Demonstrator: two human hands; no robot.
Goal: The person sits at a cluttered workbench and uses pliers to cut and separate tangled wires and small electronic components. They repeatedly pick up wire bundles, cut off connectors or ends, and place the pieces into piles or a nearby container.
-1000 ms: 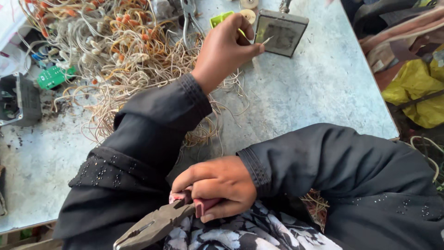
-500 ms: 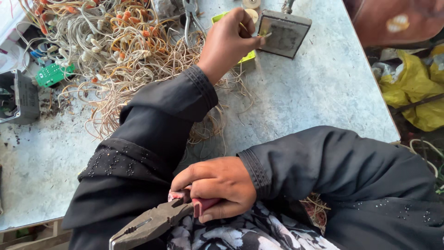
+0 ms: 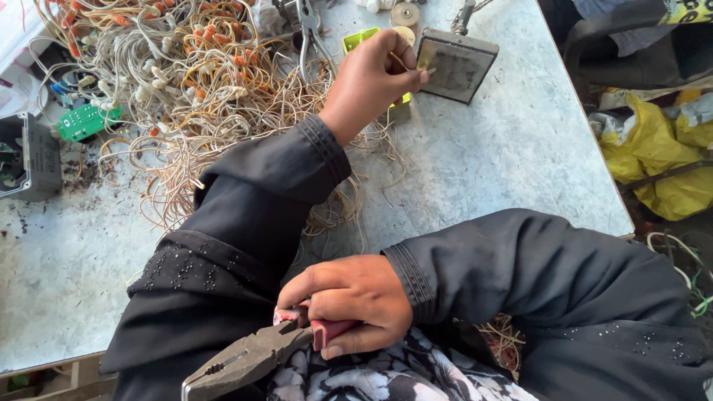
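Pliers (image 3: 245, 362) sit in my right hand (image 3: 355, 301), at the near edge of the counter (image 3: 505, 171) and over my lap. My right grip is clamped around the red handles; the grey steel nose points down and to the left, jaws together.

My left hand (image 3: 369, 78) is stretched to the far side of the counter. Its thumb and forefinger are pinched together on a thin, pale wire end (image 3: 420, 69), which meets the near edge of a grey metal plate (image 3: 455, 65). The plate lies flat, slightly turned, with a short post at its far corner. A yellow-green plastic part (image 3: 359, 38) lies partly under my left hand, just left of the plate.

A large tangle of pale wires with orange tips (image 3: 193, 82) covers the far left of the counter and trails under my left sleeve (image 3: 252, 215). A second pair of pliers (image 3: 310, 30) rests on the tangle with its handles spread. A small green circuit board (image 3: 83, 121) lies at the left edge of the tangle, and a grey open box (image 3: 33, 160) stands at the left border of the counter. Dark crumbs are scattered near the box.

Yellow plastic bags (image 3: 661, 160) lie on the floor beyond the right edge of the counter.
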